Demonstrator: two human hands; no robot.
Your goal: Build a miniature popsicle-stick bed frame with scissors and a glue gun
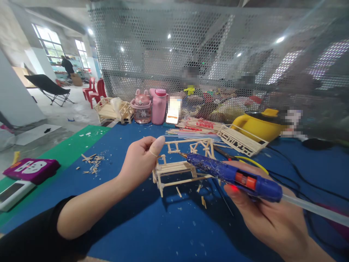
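My left hand (141, 160) is closed round the left end of a small wooden-stick model (178, 169), shaped like a little bench frame, and holds it above the blue table cover (152, 225). My right hand (261, 211) grips a blue hot glue gun (234, 176) with a clear glue stick sticking out of its back end. The gun's metal tip points left and touches the model's upper frame near its middle. Stick offcuts lie on the cover just under the model.
Wood scraps (91, 162) lie left of my arm. A purple power strip (31, 169) and a white device (13, 193) sit at the left edge. At the back stand a stick-built model (111, 111), pink bottles (151, 105), loose sticks (199, 127), a wooden lattice panel (240, 140) and a yellow kettle (260, 125). Black cables (300, 174) run on the right.
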